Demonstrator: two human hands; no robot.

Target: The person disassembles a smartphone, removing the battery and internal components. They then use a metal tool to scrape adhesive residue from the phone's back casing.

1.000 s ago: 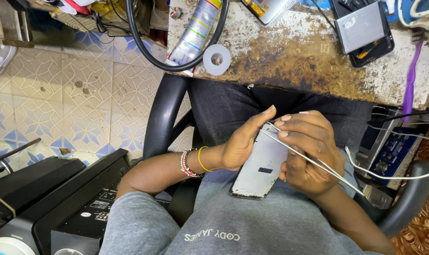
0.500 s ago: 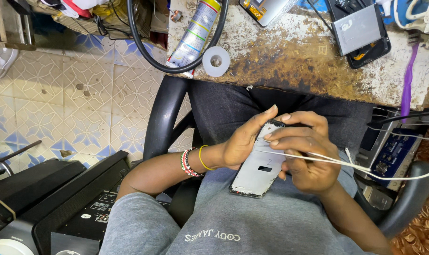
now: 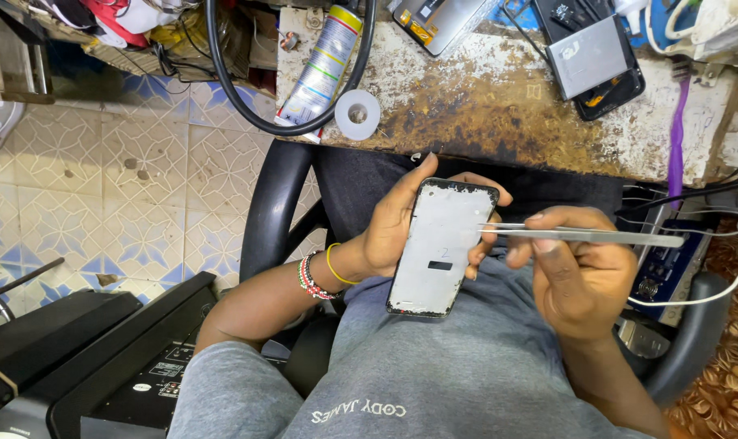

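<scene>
Repair work over a lap: the left hand (image 3: 393, 236) grips a phone frame (image 3: 440, 248) by its edge, held face-up above the grey shirt, its screen already off and grey inner plate bare. The right hand (image 3: 584, 272) pinches tweezers (image 3: 580, 236), tips resting near the frame's upper right edge; nothing visible sits between them. Beyond, on the stained bench (image 3: 499, 106), lie a tape roll (image 3: 358, 114), a spray can (image 3: 324, 61) and another opened phone (image 3: 592, 57), unassembled.

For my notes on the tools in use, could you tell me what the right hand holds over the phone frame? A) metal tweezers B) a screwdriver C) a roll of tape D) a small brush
A: the right hand pinches slim metal tweezers, their tips over the phone frame held in the left hand.
</scene>
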